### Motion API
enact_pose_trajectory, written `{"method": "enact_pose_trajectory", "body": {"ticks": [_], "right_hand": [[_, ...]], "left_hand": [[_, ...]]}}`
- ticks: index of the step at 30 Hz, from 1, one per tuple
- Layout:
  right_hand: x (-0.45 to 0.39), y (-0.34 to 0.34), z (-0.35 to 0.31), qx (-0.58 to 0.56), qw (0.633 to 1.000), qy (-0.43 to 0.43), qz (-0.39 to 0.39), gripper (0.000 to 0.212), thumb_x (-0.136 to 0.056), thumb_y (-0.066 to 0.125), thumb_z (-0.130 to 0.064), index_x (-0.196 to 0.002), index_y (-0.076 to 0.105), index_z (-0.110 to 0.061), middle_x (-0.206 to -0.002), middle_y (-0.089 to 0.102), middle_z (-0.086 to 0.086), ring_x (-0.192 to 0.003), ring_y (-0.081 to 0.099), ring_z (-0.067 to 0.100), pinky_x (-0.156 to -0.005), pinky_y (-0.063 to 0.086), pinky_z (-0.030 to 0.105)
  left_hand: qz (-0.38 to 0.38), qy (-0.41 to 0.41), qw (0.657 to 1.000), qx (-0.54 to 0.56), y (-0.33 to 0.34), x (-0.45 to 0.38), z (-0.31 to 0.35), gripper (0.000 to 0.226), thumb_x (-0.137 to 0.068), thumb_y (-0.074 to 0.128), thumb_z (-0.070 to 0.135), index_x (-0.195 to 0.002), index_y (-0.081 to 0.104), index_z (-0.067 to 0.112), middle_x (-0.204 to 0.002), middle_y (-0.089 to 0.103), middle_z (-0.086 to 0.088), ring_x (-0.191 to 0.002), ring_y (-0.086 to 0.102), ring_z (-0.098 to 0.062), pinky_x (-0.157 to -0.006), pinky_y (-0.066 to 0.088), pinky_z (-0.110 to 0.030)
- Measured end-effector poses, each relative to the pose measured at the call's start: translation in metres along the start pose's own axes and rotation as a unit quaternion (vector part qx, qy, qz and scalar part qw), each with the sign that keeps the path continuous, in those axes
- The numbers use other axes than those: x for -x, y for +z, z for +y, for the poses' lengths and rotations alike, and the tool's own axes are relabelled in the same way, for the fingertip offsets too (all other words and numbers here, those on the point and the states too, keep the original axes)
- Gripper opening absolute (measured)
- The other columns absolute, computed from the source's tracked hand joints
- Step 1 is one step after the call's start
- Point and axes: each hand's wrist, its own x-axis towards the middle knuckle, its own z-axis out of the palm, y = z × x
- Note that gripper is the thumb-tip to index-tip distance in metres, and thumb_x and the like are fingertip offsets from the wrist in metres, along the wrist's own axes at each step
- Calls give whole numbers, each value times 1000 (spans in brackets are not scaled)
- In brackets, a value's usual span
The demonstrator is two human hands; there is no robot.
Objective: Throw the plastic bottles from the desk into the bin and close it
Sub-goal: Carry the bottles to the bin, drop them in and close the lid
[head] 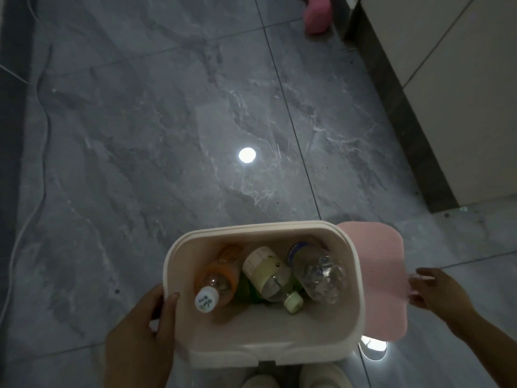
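Observation:
A cream bin (251, 231) stands on the floor right below me, its top uncovered. Inside lie an orange-labelled bottle (221, 275) with a white cap, a pale-green-labelled bottle (268, 275) with a green cap, and a crumpled clear bottle (319, 275); something green shows under them. The pink lid (383, 275) hangs out to the bin's right side. My left hand (145, 326) grips the bin's left rim, thumb over the edge. My right hand (430, 287) holds the lid's outer edge with its fingertips.
Glossy grey marble-look floor tiles stretch ahead, with lamp reflections (247, 155). A beige wall with dark skirting (405, 107) runs along the right. A pink object (317, 19) lies at the far top. My pale shoes (324, 379) show under the bin.

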Motion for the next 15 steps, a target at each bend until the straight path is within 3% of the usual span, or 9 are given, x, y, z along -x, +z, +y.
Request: {"method": "enact_pose_trajectory", "body": {"ticks": [2, 4, 8, 10, 15], "right_hand": [[19, -13, -1, -4, 1000, 8, -6, 35, -90, 52, 0, -125, 51, 7, -101, 56, 24, -63, 57, 30, -55, 56, 29], [37, -26, -4, -18, 1000, 20, -1, 33, -91, 50, 0, -124, 51, 8, -104, 55, 27, -70, 58, 32, -63, 56, 33], [70, -45, -9, -91, 995, 36, 10, 30, -92, 45, 3, -121, 53, 5, -95, 57, 23, -65, 56, 30, -39, 52, 15], [85, -53, -12, -147, 988, 48, 12, 31, -92, 45, 5, -122, 52, 6, -89, 55, 19, -63, 55, 28, -39, 53, 16], [120, -62, -15, -255, 964, 68, -5, 32, -91, 46, 7, -122, 48, 14, -104, 54, 23, -65, 59, 27, -52, 58, 21]], "left_hand": [[-8, -6, 1000, 5, -3, -1, 1, 15, -81, 67, 9, -95, 73, 8, -78, 72, -16, -63, 54, -19, -60, 38, -27], [-14, -1, 1000, 8, -6, 0, 4, 11, -82, 66, 8, -91, 73, 7, -72, 68, -9, -63, 53, -17, -57, 35, -23], [-34, -24, 999, 17, -11, 5, 6, 12, -85, 62, 10, -91, 72, 6, -70, 68, -10, -63, 58, -21, -59, 37, -28], [-53, -27, 998, 28, -12, 7, 5, 13, -87, 60, 12, -91, 71, 6, -71, 70, -13, -64, 63, -27, -61, 41, -30], [-89, -53, 994, 26, -19, 9, 9, 16, -89, 57, 14, -81, 69, 7, -65, 66, -10, -61, 59, -26, -58, 38, -29]]}}
